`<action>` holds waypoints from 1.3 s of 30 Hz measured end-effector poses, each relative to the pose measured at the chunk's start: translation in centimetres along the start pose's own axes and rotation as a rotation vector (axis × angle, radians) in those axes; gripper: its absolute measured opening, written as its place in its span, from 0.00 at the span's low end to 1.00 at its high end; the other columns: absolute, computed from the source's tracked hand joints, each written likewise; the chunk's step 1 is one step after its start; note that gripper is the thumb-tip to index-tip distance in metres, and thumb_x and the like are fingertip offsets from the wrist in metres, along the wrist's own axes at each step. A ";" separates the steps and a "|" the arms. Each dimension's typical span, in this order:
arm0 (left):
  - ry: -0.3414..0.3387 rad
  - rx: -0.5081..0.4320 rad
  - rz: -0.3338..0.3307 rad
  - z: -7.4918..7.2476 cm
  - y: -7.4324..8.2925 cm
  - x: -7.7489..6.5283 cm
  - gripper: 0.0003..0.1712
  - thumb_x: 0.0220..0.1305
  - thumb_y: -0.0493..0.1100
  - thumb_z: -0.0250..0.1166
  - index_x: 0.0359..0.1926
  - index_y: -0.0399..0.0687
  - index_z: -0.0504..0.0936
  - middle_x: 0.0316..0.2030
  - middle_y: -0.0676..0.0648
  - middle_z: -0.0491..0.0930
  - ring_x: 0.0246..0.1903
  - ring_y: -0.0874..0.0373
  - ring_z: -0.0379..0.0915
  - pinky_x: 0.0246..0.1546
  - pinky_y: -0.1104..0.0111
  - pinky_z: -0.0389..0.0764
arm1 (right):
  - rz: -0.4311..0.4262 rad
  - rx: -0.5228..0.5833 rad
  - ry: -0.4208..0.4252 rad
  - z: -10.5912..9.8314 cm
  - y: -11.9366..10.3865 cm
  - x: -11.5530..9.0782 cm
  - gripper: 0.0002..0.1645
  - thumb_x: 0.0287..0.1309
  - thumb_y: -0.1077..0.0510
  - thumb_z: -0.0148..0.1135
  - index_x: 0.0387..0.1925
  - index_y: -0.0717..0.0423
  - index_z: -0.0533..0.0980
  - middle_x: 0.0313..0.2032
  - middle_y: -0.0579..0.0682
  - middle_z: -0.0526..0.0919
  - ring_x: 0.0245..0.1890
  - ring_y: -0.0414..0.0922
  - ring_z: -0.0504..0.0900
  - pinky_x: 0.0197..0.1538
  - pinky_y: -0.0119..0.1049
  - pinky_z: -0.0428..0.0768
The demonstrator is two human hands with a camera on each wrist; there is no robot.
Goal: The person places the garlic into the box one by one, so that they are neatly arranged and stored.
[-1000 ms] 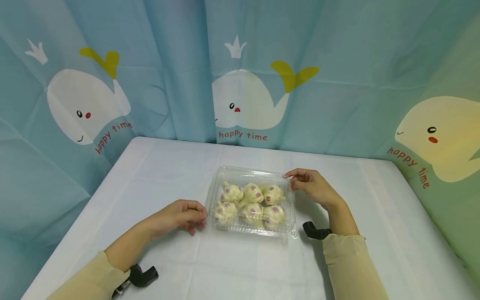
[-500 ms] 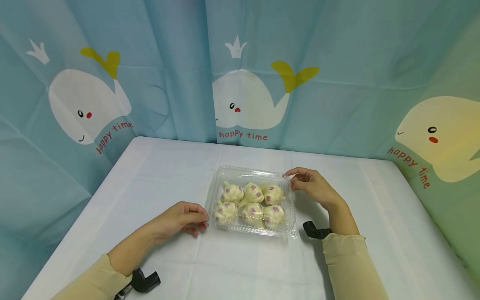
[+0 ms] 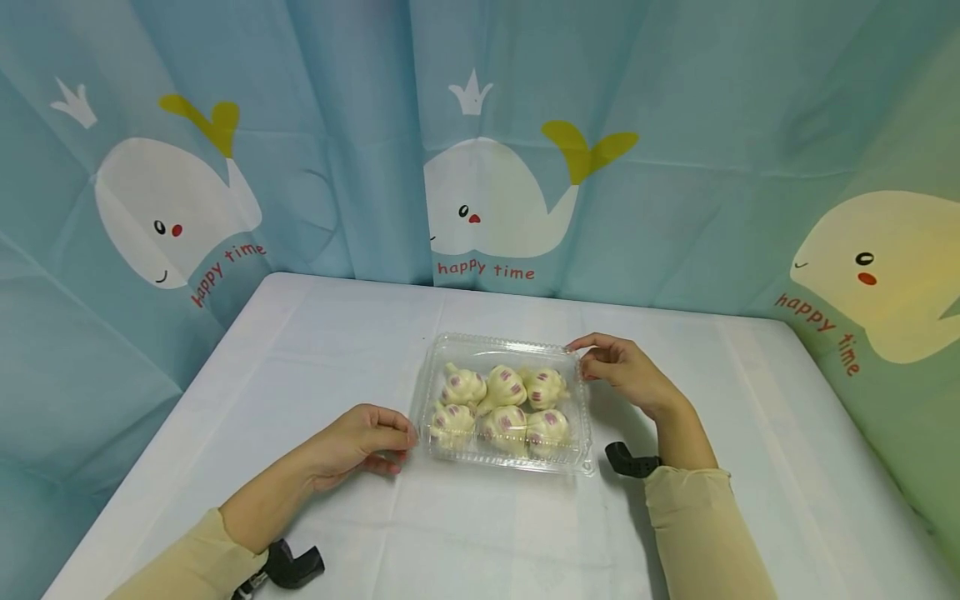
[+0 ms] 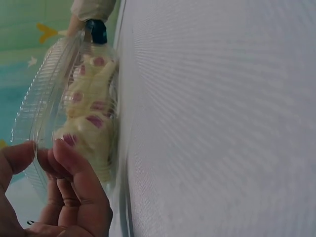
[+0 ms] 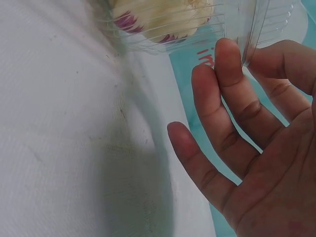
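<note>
A clear plastic clamshell container (image 3: 495,350) sits on the white table, its lid down over the contents. Inside lie several cream garlic bulbs (image 3: 506,387) with purple patches, set in two rows. At the container's left side, my left hand (image 3: 375,440) pinches the rim between thumb and fingertips. My right hand (image 3: 624,372) holds the rim at the far right corner. In the right wrist view, the thumb and a fingertip (image 5: 229,57) lie on either side of the clear rim, while the other fingers stay apart from it.
The white cloth-covered table (image 3: 465,542) ends at the back against a blue curtain (image 3: 360,167) printed with whales. Black wrist camera mounts (image 3: 632,461) stick out beside both cuffs, close over the tabletop.
My left hand has shifted slightly right, closer against the container's left rim, and its fingers have drawn together there. The right hand and the container have barely moved.
</note>
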State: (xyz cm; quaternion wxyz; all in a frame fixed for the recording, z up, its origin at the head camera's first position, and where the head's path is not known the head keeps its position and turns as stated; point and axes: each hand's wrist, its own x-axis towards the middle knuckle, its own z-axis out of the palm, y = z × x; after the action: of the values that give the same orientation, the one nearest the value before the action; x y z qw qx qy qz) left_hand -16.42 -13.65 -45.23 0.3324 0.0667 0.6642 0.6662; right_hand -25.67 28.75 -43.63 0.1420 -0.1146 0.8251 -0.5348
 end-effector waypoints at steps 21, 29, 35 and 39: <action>0.002 0.026 0.017 0.5 0.6 -0.2 0.05 0.67 0.38 0.68 0.39 0.38 0.83 0.33 0.51 0.80 0.32 0.59 0.78 0.41 0.67 0.86 | 0.031 0.002 -0.015 -0.1 -0.4 0.1 0.20 0.71 0.62 0.61 0.60 0.68 0.77 0.33 0.41 0.83 0.39 0.37 0.82 0.49 0.35 0.84; 0.014 0.059 0.026 0.6 0.6 -0.4 0.07 0.69 0.39 0.67 0.39 0.38 0.83 0.35 0.51 0.80 0.35 0.59 0.77 0.44 0.66 0.86 | 0.027 -0.009 -0.024 0.0 -0.5 0.1 0.21 0.72 0.60 0.61 0.61 0.69 0.76 0.35 0.45 0.83 0.40 0.38 0.83 0.51 0.36 0.84; 0.041 0.051 0.009 0.4 0.5 -0.1 0.09 0.67 0.39 0.68 0.41 0.34 0.83 0.35 0.50 0.80 0.34 0.58 0.78 0.44 0.65 0.87 | 0.030 -0.016 -0.020 0.0 -0.6 -0.1 0.20 0.72 0.60 0.61 0.60 0.66 0.77 0.36 0.47 0.84 0.41 0.39 0.83 0.53 0.37 0.84; 0.050 0.034 0.002 0.2 0.4 0.1 0.11 0.68 0.39 0.67 0.43 0.32 0.82 0.36 0.49 0.80 0.34 0.58 0.79 0.44 0.65 0.87 | 0.013 -0.018 -0.016 0.0 -0.3 -0.1 0.19 0.72 0.61 0.60 0.60 0.65 0.78 0.36 0.47 0.84 0.41 0.39 0.83 0.54 0.38 0.84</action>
State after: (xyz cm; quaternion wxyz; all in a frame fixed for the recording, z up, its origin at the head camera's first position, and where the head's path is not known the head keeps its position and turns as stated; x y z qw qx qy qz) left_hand -16.54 -13.33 -44.84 0.3140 0.0565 0.6833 0.6567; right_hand -25.55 28.64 -43.39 0.1509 -0.1147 0.8294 -0.5255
